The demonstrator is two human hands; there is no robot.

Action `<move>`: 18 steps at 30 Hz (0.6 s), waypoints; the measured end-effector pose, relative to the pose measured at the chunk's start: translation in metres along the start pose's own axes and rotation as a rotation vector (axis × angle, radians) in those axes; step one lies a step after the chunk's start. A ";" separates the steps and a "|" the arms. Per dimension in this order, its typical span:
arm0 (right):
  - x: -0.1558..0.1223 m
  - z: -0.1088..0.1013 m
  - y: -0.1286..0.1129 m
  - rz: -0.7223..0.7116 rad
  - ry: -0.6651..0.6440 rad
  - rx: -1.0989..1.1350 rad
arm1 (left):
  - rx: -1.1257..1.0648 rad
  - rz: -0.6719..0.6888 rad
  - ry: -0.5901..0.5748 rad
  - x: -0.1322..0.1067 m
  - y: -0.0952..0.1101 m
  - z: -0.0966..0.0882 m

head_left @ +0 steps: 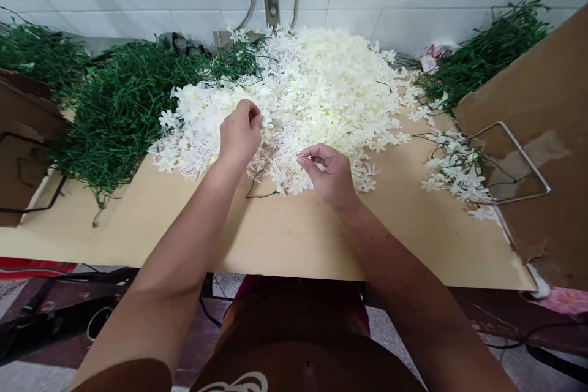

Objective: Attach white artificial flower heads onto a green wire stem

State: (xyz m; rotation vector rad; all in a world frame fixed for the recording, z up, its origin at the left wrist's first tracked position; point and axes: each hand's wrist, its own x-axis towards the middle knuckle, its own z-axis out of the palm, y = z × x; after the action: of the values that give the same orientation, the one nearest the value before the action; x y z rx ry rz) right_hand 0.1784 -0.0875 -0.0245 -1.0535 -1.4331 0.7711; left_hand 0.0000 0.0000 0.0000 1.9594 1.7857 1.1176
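A big heap of small white artificial flowers lies on the wooden table. My left hand rests on the heap's near edge, fingers pinched together on a white flower. My right hand is closed at the heap's front edge, thumb and fingers pinching a white flower. A thin green stem curls on the table between my two hands, running down from the flowers; I cannot tell whether either hand holds it.
A mound of green plastic stems lies at the left, more stems at the back right. A small cluster of flowers on stems lies at the right beside a cardboard sheet with a wire frame. A white tiled wall stands behind.
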 end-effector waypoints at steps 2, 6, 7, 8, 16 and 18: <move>0.000 0.001 -0.002 0.013 -0.008 -0.010 | -0.046 0.018 -0.006 -0.003 0.001 0.001; -0.001 0.003 -0.001 0.016 -0.017 -0.012 | -0.045 0.022 -0.038 -0.006 0.001 0.003; -0.001 0.004 -0.001 0.014 -0.017 -0.009 | -0.027 0.010 -0.043 -0.006 0.001 0.003; -0.001 0.004 0.000 0.014 -0.016 -0.008 | -0.006 0.000 -0.044 -0.007 0.000 0.004; 0.001 0.004 0.004 0.025 0.017 -0.035 | 0.127 0.119 0.046 -0.010 0.001 0.003; 0.001 0.004 0.004 0.013 0.031 -0.039 | 0.080 0.077 -0.002 -0.012 0.004 0.003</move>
State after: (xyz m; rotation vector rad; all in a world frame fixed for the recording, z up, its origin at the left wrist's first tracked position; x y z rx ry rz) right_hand 0.1748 -0.0846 -0.0287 -1.1016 -1.4211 0.7354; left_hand 0.0055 -0.0112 -0.0035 2.0909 1.7940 1.0834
